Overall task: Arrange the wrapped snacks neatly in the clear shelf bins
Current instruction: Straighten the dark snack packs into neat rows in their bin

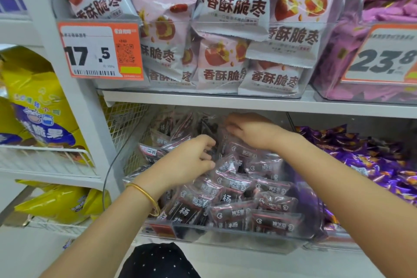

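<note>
Shop shelves fill your view: yellow bags [45, 106] in wire racks at far left, then an orange price tag [99, 49] and pink bags [225, 29] on the shelf above. Below that shelf sits the clear bin [225, 239] you are working in, filled with dark packets [232, 212]. Your left hand [187, 162], a bangle [146, 196] on its wrist, reaches into the middle of the bin with fingers curled in, and thumb and fingertips seem to pinch the edge of one packet. Your right hand [252, 133] lies palm down farther back, resting on the packets there with its fingers bent toward the left; blur hides whether it grips anything. Note how the packets lie: the front ones are flat, long sides running across the bin in rough rows, while those at the back left stand tilted and jumbled. That loose cluster is just beyond your left hand and to the left of your right, so the left hand looks nearer to it. Laying those down crosswise to match the front rows is probably the next job. Purple sweets [372, 160] fill the neighbouring bin at right.
</note>
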Demonstrator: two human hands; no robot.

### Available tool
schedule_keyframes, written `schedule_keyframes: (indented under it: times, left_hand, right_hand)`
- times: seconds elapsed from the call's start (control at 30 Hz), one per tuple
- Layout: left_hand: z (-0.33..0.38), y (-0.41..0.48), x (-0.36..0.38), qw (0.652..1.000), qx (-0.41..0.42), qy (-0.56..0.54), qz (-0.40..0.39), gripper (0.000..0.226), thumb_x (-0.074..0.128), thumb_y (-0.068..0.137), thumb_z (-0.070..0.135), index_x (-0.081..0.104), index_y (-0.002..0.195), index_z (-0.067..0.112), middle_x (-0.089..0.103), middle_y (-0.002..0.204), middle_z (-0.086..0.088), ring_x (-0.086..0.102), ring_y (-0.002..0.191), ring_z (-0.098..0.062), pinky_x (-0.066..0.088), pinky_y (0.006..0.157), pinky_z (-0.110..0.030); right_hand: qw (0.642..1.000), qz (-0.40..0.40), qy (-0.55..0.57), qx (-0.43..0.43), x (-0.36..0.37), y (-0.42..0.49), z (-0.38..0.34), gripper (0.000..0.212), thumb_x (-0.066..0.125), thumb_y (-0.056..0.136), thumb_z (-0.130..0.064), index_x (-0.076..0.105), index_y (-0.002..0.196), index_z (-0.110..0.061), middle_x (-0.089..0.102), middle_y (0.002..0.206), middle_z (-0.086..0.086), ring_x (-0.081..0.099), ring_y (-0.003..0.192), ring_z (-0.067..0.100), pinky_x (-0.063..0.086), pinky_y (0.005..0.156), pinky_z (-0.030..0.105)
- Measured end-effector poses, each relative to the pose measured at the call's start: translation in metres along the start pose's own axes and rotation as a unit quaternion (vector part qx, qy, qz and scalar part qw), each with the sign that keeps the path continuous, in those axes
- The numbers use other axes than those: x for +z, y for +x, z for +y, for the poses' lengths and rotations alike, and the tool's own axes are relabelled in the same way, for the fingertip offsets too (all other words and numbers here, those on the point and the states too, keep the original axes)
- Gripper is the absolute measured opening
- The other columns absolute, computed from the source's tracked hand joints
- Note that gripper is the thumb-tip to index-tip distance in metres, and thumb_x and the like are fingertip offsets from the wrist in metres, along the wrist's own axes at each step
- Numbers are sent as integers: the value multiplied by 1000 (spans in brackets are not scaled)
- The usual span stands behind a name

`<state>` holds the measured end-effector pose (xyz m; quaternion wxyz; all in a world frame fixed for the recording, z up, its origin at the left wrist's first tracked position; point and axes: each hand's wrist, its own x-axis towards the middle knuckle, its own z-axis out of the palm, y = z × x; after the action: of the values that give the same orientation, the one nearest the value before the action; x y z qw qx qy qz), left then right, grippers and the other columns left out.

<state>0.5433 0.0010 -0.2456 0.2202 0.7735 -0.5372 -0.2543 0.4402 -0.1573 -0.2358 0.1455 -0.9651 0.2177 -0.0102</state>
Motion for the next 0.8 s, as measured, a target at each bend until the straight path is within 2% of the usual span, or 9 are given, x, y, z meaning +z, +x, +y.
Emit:
schedule_keyframes:
  times: [0.07, 0.13, 0.23, 0.3, 0.4, 0.53, 0.6, 0.7, 0.8]
  left_hand:
    - [0, -4, -2, 999, -6, 45, -23, 50, 57, 92, 29, 38, 138, 21, 49, 136, -1, 50, 119, -11, 46, 98, -31]
    - [3, -9, -2, 992, -5, 104, -73, 49, 54, 92, 36, 40, 137, 21, 50, 134, 1, 51, 117, -13, 44, 97, -32]
    - [2, -16, 0, 979, 7, 157, -129, 53, 53, 93, 36, 35, 141, 23, 48, 138, 1, 48, 121, -15, 41, 101, -34]
    - [-3, -19, 0, 979, 8, 165, -123, 55, 56, 92, 32, 34, 142, 24, 46, 140, 4, 47, 120, -12, 40, 100, -28]
    - [-9, -25, -3, 985, -1, 137, -107, 52, 58, 91, 30, 40, 139, 24, 55, 127, 8, 52, 101, -6, 42, 88, -21]
    - [-10, -32, -7, 988, -8, 108, -112, 48, 60, 90, 30, 42, 134, 25, 61, 105, 13, 58, 91, -4, 49, 82, -23]
    - [-9, -33, -8, 988, -5, 107, -115, 30, 60, 90, 29, 51, 118, 24, 61, 99, 12, 60, 88, -5, 50, 79, -23]
    - [-7, -33, -11, 983, -1, 135, -126, 14, 62, 89, 29, 61, 97, 18, 63, 93, 8, 61, 88, -8, 51, 80, -26]
    - [-2, -31, -10, 980, -14, 152, -126, 24, 61, 87, 39, 60, 100, 18, 63, 95, 6, 60, 86, -11, 51, 77, -30]
  right_hand:
    - [999, -13, 33, 1, 3, -8, -3, 43, 45, 95, -42, 45, 129, -16, 55, 126, 6, 53, 113, 25, 43, 93, 35]
    - [999, -33, -19, 8, 10, -16, -5, 64, 58, 84, -53, 34, 135, -21, 55, 126, 2, 54, 110, 23, 46, 84, 34]
    - [996, -8, -86, 3, 20, -22, -5, 79, 66, 79, -49, 23, 139, -22, 57, 123, 5, 56, 107, 27, 43, 74, 33]
    - [997, -1, -77, 11, 19, -24, -2, 76, 67, 81, -44, 23, 140, -23, 59, 117, 7, 57, 105, 29, 44, 74, 35]
    - [994, -13, -102, 23, 19, -27, -1, 70, 64, 84, -42, 25, 139, -24, 60, 108, 3, 58, 101, 28, 44, 72, 35]
    - [979, 58, -191, -30, 20, -37, -18, 63, 62, 86, -37, 31, 140, -26, 43, 137, 0, 41, 123, 28, 40, 92, 40]
    - [969, 70, -220, -91, 24, -39, -27, 54, 57, 88, -39, 38, 138, -28, 46, 135, -4, 37, 123, 24, 36, 94, 39]
    - [952, 24, -289, -95, 30, -39, -32, 39, 52, 90, -45, 55, 121, -22, 57, 121, -3, 36, 119, 25, 32, 94, 39]
    - [962, -7, -259, -83, 25, -36, -31, 30, 59, 86, -43, 63, 104, -20, 54, 119, -4, 36, 120, 24, 30, 93, 38]
